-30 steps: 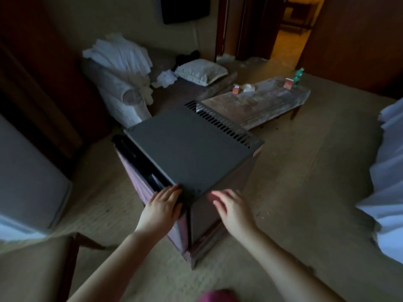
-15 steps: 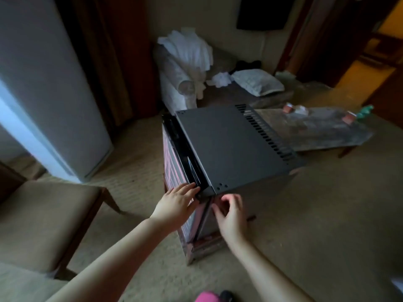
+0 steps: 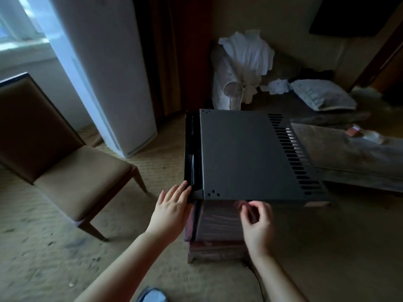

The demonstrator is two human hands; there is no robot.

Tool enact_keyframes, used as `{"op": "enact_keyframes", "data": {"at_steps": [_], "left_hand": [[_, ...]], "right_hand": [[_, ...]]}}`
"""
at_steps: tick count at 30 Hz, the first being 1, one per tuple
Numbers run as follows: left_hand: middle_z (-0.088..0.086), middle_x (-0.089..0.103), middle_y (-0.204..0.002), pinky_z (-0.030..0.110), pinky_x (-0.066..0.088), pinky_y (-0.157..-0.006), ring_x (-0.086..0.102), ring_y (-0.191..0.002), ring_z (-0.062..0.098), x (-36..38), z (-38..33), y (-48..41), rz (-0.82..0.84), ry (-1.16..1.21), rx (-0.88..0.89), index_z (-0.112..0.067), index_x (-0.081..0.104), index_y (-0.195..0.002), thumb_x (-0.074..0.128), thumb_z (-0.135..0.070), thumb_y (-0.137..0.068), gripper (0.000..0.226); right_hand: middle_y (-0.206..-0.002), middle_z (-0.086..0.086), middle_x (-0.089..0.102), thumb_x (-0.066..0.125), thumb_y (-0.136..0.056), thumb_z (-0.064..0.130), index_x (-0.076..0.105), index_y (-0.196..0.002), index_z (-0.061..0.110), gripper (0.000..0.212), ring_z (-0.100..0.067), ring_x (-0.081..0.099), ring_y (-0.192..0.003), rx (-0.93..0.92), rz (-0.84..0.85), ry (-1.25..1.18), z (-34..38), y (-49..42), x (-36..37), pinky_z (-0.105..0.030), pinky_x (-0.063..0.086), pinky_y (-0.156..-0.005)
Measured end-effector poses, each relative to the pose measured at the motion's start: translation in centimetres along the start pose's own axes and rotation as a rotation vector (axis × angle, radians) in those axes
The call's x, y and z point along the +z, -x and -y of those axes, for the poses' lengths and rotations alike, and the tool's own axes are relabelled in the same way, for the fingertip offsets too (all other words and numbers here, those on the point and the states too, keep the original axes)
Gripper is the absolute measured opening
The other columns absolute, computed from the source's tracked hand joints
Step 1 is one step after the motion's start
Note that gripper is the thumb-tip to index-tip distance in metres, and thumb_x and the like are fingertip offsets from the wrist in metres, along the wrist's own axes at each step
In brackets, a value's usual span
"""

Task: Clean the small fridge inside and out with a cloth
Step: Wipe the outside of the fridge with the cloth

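1. The fridge (image 3: 250,155) is standing on the carpet (image 3: 43,247), near a chair (image 3: 82,171).
2. The left hand (image 3: 172,208) is pressing flat, fingers straight, against the fridge's near left corner.
3. The right hand (image 3: 257,223) is curling at the fridge's near side, blurred; I cannot tell whether it is gripping anything.

The fridge (image 3: 250,155) has a matt grey metal top, the chair (image 3: 72,171) a wooden frame with cloth seat, the carpet (image 3: 54,247) looks rough.
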State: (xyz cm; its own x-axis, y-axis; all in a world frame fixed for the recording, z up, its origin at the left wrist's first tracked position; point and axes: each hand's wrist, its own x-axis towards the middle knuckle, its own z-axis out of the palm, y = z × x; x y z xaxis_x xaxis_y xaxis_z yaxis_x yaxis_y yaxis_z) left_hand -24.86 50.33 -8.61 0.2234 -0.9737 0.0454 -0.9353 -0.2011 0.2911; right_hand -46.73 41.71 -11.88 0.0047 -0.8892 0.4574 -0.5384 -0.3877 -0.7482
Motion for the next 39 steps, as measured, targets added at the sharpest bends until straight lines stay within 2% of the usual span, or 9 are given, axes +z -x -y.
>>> {"op": "enact_keyframes", "data": {"at_steps": [3,5,12,20,25,29,31,36,39], "left_hand": [[-0.007,0.002,-0.16,0.04,0.011,-0.119,0.006,-0.148,0.014,1.3,-2.1,1.1,-0.003,0.042,-0.16,-0.021,0.013,-0.153,0.021,-0.047,-0.098,0.062],[-0.004,0.006,-0.159,0.042,0.009,-0.118,0.004,-0.148,0.016,1.8,-3.9,1.8,-0.052,0.056,-0.243,-0.017,0.015,-0.152,0.012,-0.05,-0.091,0.07],[0.012,0.045,-0.145,0.049,0.023,-0.113,0.033,-0.139,0.032,0.8,-8.0,-0.4,-0.13,0.002,-0.199,-0.006,0.054,-0.132,0.022,-0.041,-0.088,0.065],[0.011,0.05,-0.141,0.041,0.032,-0.111,0.042,-0.134,0.029,1.3,-12.1,-4.0,-0.066,-0.026,-0.052,-0.006,0.055,-0.128,0.043,-0.041,-0.091,0.052],[0.004,0.061,-0.118,0.031,0.04,-0.092,0.055,-0.115,0.023,0.2,-14.6,-6.2,-0.022,-0.224,-0.098,-0.012,0.055,-0.11,0.05,-0.039,-0.092,0.033],[0.008,0.053,-0.133,0.033,0.035,-0.102,0.048,-0.125,0.024,1.0,-13.9,-5.7,0.024,-0.295,-0.06,-0.009,0.05,-0.121,0.048,-0.036,-0.094,0.038],[0.013,0.046,-0.142,0.036,0.035,-0.106,0.043,-0.132,0.029,1.5,-13.8,-5.2,0.034,-0.286,-0.062,-0.003,0.047,-0.128,0.05,-0.03,-0.093,0.044],[0.016,0.066,-0.102,0.042,0.051,-0.08,0.065,-0.097,0.035,1.0,-13.7,-4.8,0.022,-0.202,-0.023,-0.001,0.062,-0.096,0.067,-0.016,-0.075,0.026],[0.005,0.063,-0.124,0.037,0.048,-0.09,0.061,-0.111,0.027,-0.2,-12.5,-4.6,-0.018,-0.069,-0.01,-0.009,0.062,-0.117,0.058,-0.02,-0.088,0.031]], "right_hand": [[-0.097,-0.014,0.062,0.07,-0.082,0.002,0.061,-0.097,0.0,0.018,-0.027,0.061,-0.091,0.219,-0.083,-0.092,-3.3,-1.0,-2.3,-0.024,0.043,-0.081],[-0.1,-0.014,0.061,0.068,-0.085,0.004,0.06,-0.101,0.001,0.018,-0.032,0.061,-0.096,0.335,-0.088,-0.127,-4.8,-0.8,-3.2,-0.031,0.044,-0.081],[-0.1,-0.005,0.058,0.059,-0.087,0.027,0.064,-0.091,0.007,0.021,-0.016,0.058,-0.094,-0.21,0.286,-0.141,-3.8,0.0,-3.3,-0.023,0.046,-0.085],[-0.107,-0.015,0.06,0.058,-0.088,0.023,0.067,-0.094,0.001,0.024,-0.024,0.055,-0.103,-0.265,-0.117,0.067,-7.5,-8.0,-9.7,-0.031,0.044,-0.094],[-0.141,-0.012,0.048,0.042,-0.093,0.041,0.052,-0.133,0.012,0.051,-0.033,0.042,-0.132,-0.44,0.281,0.394,-11.7,-9.5,-9.4,-0.046,0.029,-0.111],[-0.158,-0.007,0.023,0.032,-0.097,0.039,0.025,-0.152,0.018,0.06,-0.025,0.017,-0.147,-0.469,0.476,0.419,-12.7,-9.8,-10.6,-0.047,0.015,-0.118],[-0.158,-0.006,0.024,0.042,-0.097,0.033,0.024,-0.152,0.021,0.059,-0.024,0.018,-0.147,-0.504,0.531,0.442,-12.9,-10.3,-11.3,-0.046,0.018,-0.118],[-0.141,-0.009,0.052,0.084,-0.07,0.011,0.053,-0.137,0.016,0.074,-0.028,0.048,-0.131,-0.441,0.449,0.401,-12.2,-10.6,-11.1,-0.047,0.037,-0.108],[-0.136,-0.01,0.056,0.087,-0.062,0.007,0.058,-0.132,0.013,0.076,-0.029,0.052,-0.126,-0.472,0.402,0.332,-10.1,-9.1,-8.6,-0.047,0.034,-0.107]]}}
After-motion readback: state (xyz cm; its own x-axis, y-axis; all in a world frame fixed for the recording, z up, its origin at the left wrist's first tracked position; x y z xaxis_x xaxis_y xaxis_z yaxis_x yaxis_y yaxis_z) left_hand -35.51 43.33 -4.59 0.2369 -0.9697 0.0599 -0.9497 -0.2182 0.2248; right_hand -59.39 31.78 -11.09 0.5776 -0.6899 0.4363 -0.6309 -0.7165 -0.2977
